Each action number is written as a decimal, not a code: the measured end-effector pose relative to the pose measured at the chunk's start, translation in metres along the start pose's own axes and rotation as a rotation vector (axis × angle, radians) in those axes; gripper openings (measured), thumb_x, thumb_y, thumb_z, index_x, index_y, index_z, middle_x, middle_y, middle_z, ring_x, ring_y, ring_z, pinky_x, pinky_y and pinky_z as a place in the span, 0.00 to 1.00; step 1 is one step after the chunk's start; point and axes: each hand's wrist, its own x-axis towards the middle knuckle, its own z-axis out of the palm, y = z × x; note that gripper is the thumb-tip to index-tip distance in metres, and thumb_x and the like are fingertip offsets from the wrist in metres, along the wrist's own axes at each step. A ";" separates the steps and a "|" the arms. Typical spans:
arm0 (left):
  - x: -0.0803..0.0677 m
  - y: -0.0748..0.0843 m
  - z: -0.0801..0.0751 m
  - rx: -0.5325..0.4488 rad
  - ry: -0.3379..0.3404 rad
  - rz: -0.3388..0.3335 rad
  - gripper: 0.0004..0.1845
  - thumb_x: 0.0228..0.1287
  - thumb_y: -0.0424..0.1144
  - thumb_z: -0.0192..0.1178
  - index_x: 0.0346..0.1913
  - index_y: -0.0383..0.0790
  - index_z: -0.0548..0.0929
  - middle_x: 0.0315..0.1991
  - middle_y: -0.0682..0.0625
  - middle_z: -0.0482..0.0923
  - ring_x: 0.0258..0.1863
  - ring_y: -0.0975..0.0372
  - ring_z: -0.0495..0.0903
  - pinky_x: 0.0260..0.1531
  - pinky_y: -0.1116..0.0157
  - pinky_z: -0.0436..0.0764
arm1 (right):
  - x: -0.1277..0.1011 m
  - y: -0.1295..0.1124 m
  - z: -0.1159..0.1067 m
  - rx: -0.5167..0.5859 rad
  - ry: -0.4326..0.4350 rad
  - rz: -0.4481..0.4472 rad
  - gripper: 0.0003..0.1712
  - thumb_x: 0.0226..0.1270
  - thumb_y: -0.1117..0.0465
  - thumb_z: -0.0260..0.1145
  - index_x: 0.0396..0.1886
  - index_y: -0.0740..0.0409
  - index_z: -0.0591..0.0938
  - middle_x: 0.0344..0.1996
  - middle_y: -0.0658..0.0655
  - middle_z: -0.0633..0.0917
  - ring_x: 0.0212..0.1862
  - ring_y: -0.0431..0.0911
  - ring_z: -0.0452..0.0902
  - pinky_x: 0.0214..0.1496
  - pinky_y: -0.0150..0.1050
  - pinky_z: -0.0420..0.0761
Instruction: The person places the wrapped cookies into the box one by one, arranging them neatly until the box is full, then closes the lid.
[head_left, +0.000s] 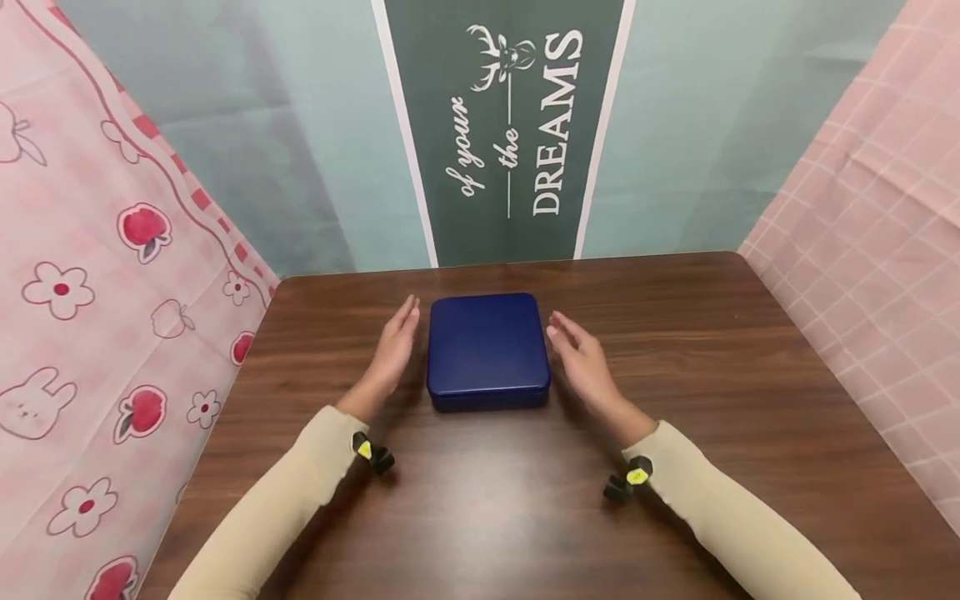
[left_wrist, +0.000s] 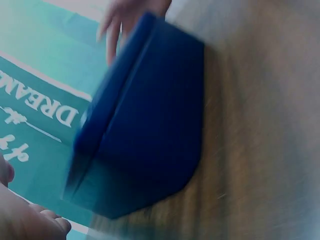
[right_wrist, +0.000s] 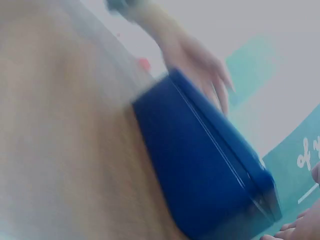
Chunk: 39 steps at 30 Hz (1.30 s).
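A dark blue square box (head_left: 487,346) with rounded corners and a closed lid sits on the wooden table. To its left, the left hand (head_left: 393,346) is held with fingers straight and a small gap to the box's side. The right hand (head_left: 583,357) mirrors it on the other side, fingers extended and fingertips near the box's right edge. In the left wrist view the blue box (left_wrist: 150,105) shows a seam below its lid, with the right hand beyond it. The right wrist view shows the blue box (right_wrist: 200,155) with the left hand (right_wrist: 197,67) behind it.
The brown wooden table (head_left: 480,508) ends at a pale green backdrop (head_left: 690,125) with a dark green lettered panel (head_left: 495,233). A pink patterned cloth (head_left: 82,333) hangs on the left, a pink checked cloth (head_left: 877,233) on the right. Both sleeved wrists carry small black cameras (head_left: 618,489).
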 end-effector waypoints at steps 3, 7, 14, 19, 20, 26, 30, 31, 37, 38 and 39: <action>0.018 -0.001 0.001 0.014 -0.001 -0.048 0.30 0.85 0.44 0.39 0.80 0.32 0.53 0.79 0.42 0.55 0.79 0.53 0.52 0.77 0.57 0.52 | -0.022 0.000 0.005 -0.023 -0.025 0.011 0.33 0.81 0.56 0.57 0.77 0.67 0.63 0.74 0.65 0.68 0.74 0.54 0.64 0.74 0.46 0.66; 0.032 -0.007 0.008 -0.073 -0.023 -0.125 0.26 0.84 0.41 0.40 0.77 0.32 0.63 0.75 0.39 0.64 0.73 0.51 0.64 0.72 0.56 0.62 | -0.041 0.005 0.011 -0.086 -0.034 0.019 0.33 0.80 0.56 0.57 0.77 0.67 0.63 0.74 0.65 0.67 0.75 0.55 0.62 0.75 0.48 0.63; 0.040 -0.020 0.014 -0.023 -0.004 -0.085 0.22 0.83 0.40 0.45 0.70 0.36 0.74 0.67 0.40 0.73 0.64 0.55 0.71 0.67 0.56 0.68 | -0.046 0.018 0.022 -0.126 0.058 -0.069 0.30 0.77 0.56 0.62 0.74 0.63 0.70 0.70 0.62 0.72 0.70 0.53 0.70 0.71 0.48 0.69; 0.040 -0.026 0.021 0.084 0.005 0.015 0.23 0.84 0.40 0.41 0.72 0.39 0.73 0.73 0.42 0.69 0.73 0.54 0.65 0.74 0.55 0.59 | -0.047 0.024 0.024 -0.131 0.092 -0.112 0.29 0.76 0.59 0.63 0.72 0.63 0.72 0.69 0.61 0.73 0.69 0.52 0.71 0.69 0.46 0.70; 0.039 -0.028 0.022 0.095 0.005 0.030 0.23 0.84 0.40 0.40 0.73 0.39 0.72 0.73 0.43 0.68 0.74 0.53 0.64 0.74 0.54 0.58 | -0.047 0.025 0.024 -0.135 0.095 -0.117 0.29 0.76 0.59 0.63 0.72 0.63 0.72 0.69 0.61 0.73 0.69 0.52 0.70 0.70 0.45 0.69; 0.039 -0.026 0.028 0.110 0.015 0.082 0.22 0.84 0.39 0.38 0.71 0.37 0.73 0.69 0.40 0.72 0.70 0.52 0.68 0.72 0.54 0.61 | -0.049 0.028 0.023 -0.155 0.107 -0.146 0.29 0.78 0.59 0.62 0.73 0.65 0.70 0.70 0.58 0.72 0.71 0.51 0.69 0.72 0.45 0.66; 0.040 -0.020 0.029 0.168 0.005 0.062 0.22 0.84 0.39 0.39 0.72 0.36 0.71 0.70 0.39 0.71 0.71 0.50 0.67 0.73 0.54 0.61 | -0.048 0.027 0.021 -0.147 0.097 -0.150 0.30 0.78 0.58 0.62 0.73 0.65 0.69 0.71 0.59 0.72 0.71 0.51 0.69 0.71 0.44 0.67; 0.040 -0.019 0.028 0.195 0.002 0.054 0.23 0.84 0.40 0.38 0.74 0.36 0.69 0.72 0.38 0.68 0.73 0.50 0.64 0.74 0.54 0.59 | -0.048 0.026 0.020 -0.155 0.090 -0.159 0.30 0.78 0.59 0.62 0.74 0.65 0.69 0.71 0.60 0.71 0.71 0.51 0.69 0.71 0.44 0.68; 0.017 -0.002 0.030 0.417 -0.028 0.091 0.32 0.84 0.44 0.38 0.81 0.32 0.48 0.81 0.36 0.45 0.80 0.48 0.46 0.77 0.52 0.47 | -0.041 0.021 0.015 -0.399 -0.014 -0.304 0.35 0.80 0.56 0.59 0.78 0.64 0.61 0.78 0.62 0.60 0.77 0.52 0.57 0.76 0.51 0.60; 0.010 0.001 0.032 0.470 -0.042 0.116 0.33 0.84 0.45 0.38 0.81 0.32 0.46 0.82 0.37 0.41 0.80 0.48 0.45 0.77 0.51 0.47 | -0.039 0.020 0.013 -0.452 -0.041 -0.328 0.36 0.80 0.54 0.57 0.79 0.63 0.59 0.80 0.62 0.55 0.78 0.52 0.54 0.77 0.53 0.58; 0.003 0.003 0.034 0.531 -0.062 0.144 0.34 0.84 0.46 0.39 0.81 0.33 0.45 0.82 0.37 0.38 0.80 0.48 0.44 0.77 0.50 0.48 | -0.036 0.020 0.012 -0.507 -0.067 -0.348 0.37 0.81 0.52 0.56 0.80 0.62 0.57 0.81 0.61 0.51 0.79 0.52 0.50 0.77 0.55 0.58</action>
